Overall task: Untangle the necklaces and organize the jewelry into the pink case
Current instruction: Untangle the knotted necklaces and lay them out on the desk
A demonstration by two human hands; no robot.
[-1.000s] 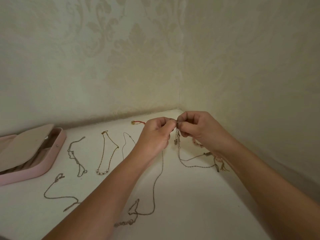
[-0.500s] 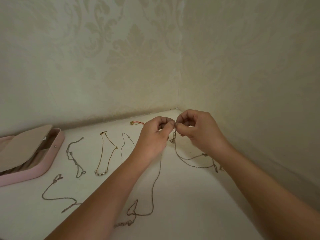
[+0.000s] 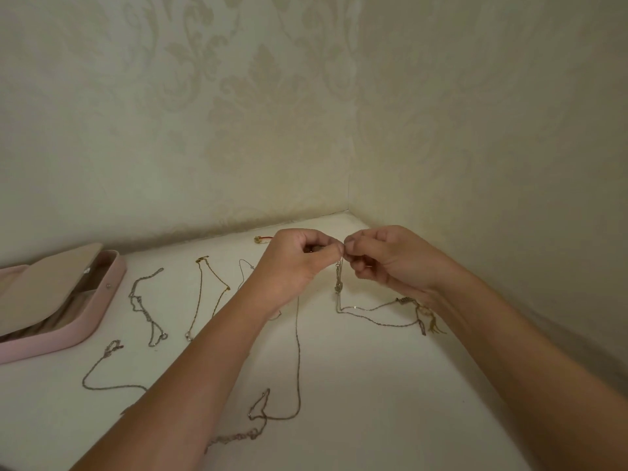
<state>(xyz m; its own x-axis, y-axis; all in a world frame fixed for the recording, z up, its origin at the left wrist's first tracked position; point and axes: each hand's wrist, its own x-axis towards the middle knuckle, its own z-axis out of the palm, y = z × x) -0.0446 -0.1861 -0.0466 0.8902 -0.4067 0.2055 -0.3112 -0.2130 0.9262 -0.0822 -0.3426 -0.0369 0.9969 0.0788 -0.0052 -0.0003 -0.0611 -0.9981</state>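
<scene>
Pinching the top of a thin tangled necklace near the middle of the frame, the left hand and right hand met fingertip to fingertip, fingers curled tight on it; its lower loop trailed over the white surface to a tasselled clump beside the right wrist; the left forearm hid parts of a long chain and a gold chain; a silver chain lay left of those; the pink case sat at the left edge, lid ajar; a red-threaded piece lay by the wall.
</scene>
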